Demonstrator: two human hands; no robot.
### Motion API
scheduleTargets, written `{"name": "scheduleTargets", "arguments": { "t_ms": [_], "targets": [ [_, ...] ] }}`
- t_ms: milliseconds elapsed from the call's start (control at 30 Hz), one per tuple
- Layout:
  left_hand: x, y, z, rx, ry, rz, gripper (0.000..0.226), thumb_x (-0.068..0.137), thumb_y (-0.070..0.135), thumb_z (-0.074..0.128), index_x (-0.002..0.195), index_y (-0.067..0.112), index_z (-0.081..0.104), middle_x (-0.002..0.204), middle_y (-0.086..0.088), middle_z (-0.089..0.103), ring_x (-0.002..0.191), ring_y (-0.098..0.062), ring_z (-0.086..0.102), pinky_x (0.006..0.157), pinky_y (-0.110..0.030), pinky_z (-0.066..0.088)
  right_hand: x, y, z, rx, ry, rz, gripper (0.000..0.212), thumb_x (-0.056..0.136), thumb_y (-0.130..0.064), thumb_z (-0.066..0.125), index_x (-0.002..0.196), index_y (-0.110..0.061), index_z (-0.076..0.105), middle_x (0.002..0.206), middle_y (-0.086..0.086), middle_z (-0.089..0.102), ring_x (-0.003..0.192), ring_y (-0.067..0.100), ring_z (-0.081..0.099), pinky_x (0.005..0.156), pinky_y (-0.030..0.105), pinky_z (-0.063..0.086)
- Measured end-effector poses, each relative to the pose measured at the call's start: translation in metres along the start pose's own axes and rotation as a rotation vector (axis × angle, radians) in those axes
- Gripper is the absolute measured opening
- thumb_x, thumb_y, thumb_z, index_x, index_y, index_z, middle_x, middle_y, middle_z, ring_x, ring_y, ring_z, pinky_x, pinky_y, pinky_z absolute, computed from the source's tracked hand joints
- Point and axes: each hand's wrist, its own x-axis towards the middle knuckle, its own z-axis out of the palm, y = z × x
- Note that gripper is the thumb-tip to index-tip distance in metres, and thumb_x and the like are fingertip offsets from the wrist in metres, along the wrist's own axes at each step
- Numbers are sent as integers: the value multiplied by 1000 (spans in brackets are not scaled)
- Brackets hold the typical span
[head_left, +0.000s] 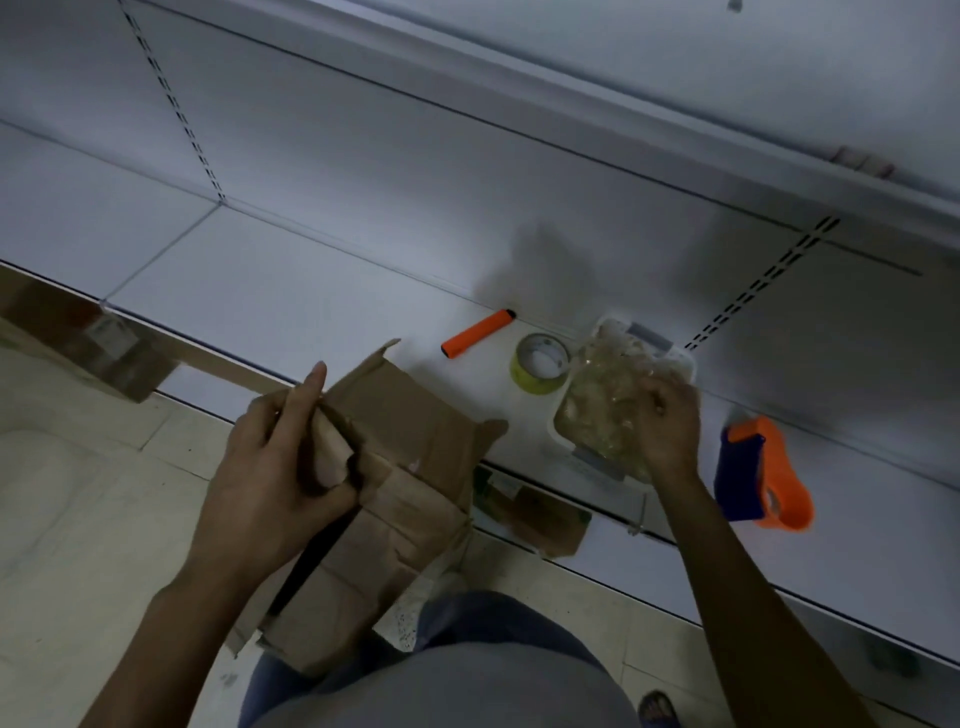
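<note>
A worn brown cardboard box (395, 499) with open flaps leans against the front edge of a white shelf (270, 312). My left hand (275, 467) grips the box's left flap, thumb and fingers curled round the cardboard, index finger pointing up. To the right, a clear plastic tub (602, 410) filled with crumpled clear wrappers lies on the shelf. My right hand (667, 423) holds the tub's right side, fingers curled over its rim.
On the shelf lie an orange marker (478, 332), a roll of tape with a yellow rim (540, 364) and an orange and blue tape dispenser (758, 475). Another cardboard box (78, 338) sits on the tiled floor at left. Flat cardboard scraps (535, 514) lie under the shelf edge.
</note>
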Motion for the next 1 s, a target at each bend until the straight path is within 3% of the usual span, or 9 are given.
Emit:
{"name": "scheduleTargets", "arguments": {
  "t_ms": [67,133,200,267,367,467,600,833,1000],
  "targets": [
    [3,-5,-2,6,31,-24,111,64,27,84,150,34,16,128,-11,42,113,-29,42,79,-39,45,-15,-13,-5,138,73,4,33,96,-6,52,129,-3,51,138,8,39,119,15,48,100,25,42],
    [6,-10,-6,9,62,-56,109,64,27,84,151,32,18,127,-10,42,112,-28,42,77,-40,46,-40,-35,-3,299,97,30,40,97,-7,51,136,-6,43,129,-7,46,113,6,54,92,16,46],
    [7,-15,-12,10,91,-96,105,66,27,82,151,29,20,127,-10,42,112,-28,41,75,-40,46,-72,-62,5,270,45,-86,37,96,-11,54,132,-5,47,122,0,55,114,18,56,91,24,48],
    [6,-22,-20,5,121,-131,102,66,27,82,150,26,24,127,-12,42,113,-29,41,75,-40,46,-109,-95,20,148,-183,-232,39,94,-24,57,129,-11,50,124,1,55,114,13,53,94,27,44],
    [-3,-38,-39,-8,162,-182,96,63,28,81,146,21,32,126,-12,43,114,-28,42,74,-38,46,-169,-163,52,119,-570,-448,67,84,-55,59,140,-23,40,129,-11,48,113,-9,43,95,22,42],
    [-22,-62,-69,-15,262,-252,86,64,27,79,140,17,39,121,-10,45,109,-29,47,70,-34,44,-210,-217,101,-258,-573,-829,96,72,-73,56,145,-17,29,146,4,39,133,19,36,106,42,33],
    [-54,-100,-144,37,483,-396,75,64,33,77,131,20,44,117,-6,47,100,-26,52,63,-31,41,-245,-298,152,-308,-507,-919,107,59,-74,64,142,-19,25,145,8,38,133,27,36,101,54,33],
    [-100,-145,-291,197,811,-382,69,59,46,66,121,27,46,114,4,49,96,-11,46,66,-25,37,-312,-464,204,-92,-595,-1162,99,71,-30,76,146,-24,12,154,3,17,143,24,14,112,50,24],
    [-101,-167,-379,311,941,-211,65,61,47,67,118,27,46,112,7,48,93,-3,39,69,-10,34,-345,-581,206,134,-467,-1154,67,83,-45,51,142,-25,26,148,-2,31,138,18,25,118,51,3]
  ]
}}
